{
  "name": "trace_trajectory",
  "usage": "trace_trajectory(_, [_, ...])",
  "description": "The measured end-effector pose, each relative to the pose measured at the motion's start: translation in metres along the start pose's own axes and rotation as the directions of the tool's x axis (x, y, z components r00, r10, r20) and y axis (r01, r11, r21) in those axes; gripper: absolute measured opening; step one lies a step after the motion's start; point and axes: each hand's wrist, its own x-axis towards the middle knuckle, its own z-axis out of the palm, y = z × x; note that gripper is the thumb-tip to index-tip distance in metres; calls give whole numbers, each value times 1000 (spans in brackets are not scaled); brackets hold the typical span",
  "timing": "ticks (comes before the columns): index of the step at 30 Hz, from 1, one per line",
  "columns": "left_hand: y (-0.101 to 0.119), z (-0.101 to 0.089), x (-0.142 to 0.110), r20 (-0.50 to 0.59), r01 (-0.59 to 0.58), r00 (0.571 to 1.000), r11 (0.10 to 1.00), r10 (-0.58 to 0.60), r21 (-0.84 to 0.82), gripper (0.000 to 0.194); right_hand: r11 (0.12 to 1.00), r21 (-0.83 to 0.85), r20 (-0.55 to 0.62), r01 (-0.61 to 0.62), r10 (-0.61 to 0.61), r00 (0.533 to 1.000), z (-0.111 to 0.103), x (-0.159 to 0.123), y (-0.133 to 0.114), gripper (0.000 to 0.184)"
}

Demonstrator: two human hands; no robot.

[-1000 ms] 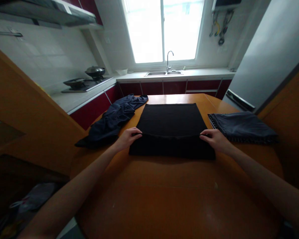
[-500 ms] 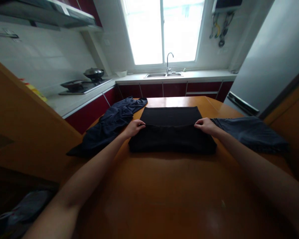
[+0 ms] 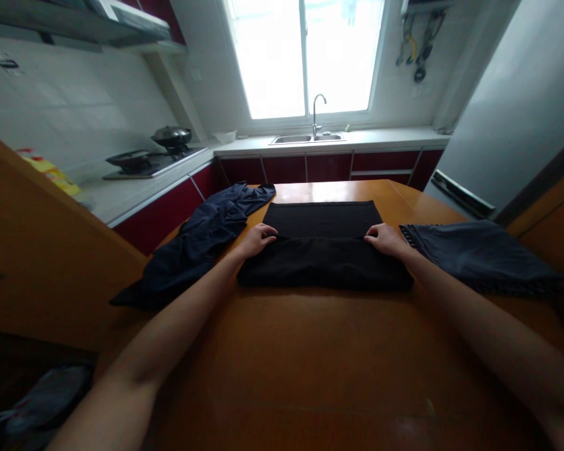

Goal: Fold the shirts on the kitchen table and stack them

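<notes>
A black cloth (image 3: 324, 263) lies on the wooden table (image 3: 310, 351), its near part folded over toward the far side. The fold's edge runs straight across between my hands, and a flat single panel shows beyond it. My left hand (image 3: 257, 240) pinches the left end of that edge. At the right end, my right hand (image 3: 385, 239) grips the same edge between thumb and fingers. Whether the cloth is a garment I cannot tell.
A crumpled dark navy garment (image 3: 192, 244) lies on the table's left side. To the right is a folded grey-blue cloth (image 3: 474, 254) with a fringed edge. Behind the table runs a counter with a sink (image 3: 294, 139); a stove with pans (image 3: 172, 136) stands at the left.
The folded edge has settled lower and flatter onto the cloth, with both hands still on it. The view has shifted slightly.
</notes>
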Motion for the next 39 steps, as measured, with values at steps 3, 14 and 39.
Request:
trace_trajectory(3, [7, -14, -25, -143, 66, 988, 998, -64, 12, 44, 994, -91, -176, 62, -77, 981, -4, -27, -1, 27])
trace_trajectory(14, [27, -35, -162, 12, 247, 969, 969, -247, 18, 58, 1000, 31, -130, -3, 7, 992, -4, -179, 25, 34])
trace_trajectory(39, [91, -63, -283, 165, 280, 944, 959, -284, 50, 35, 994, 58, 9, 88, -89, 996, -47, -229, 45, 27])
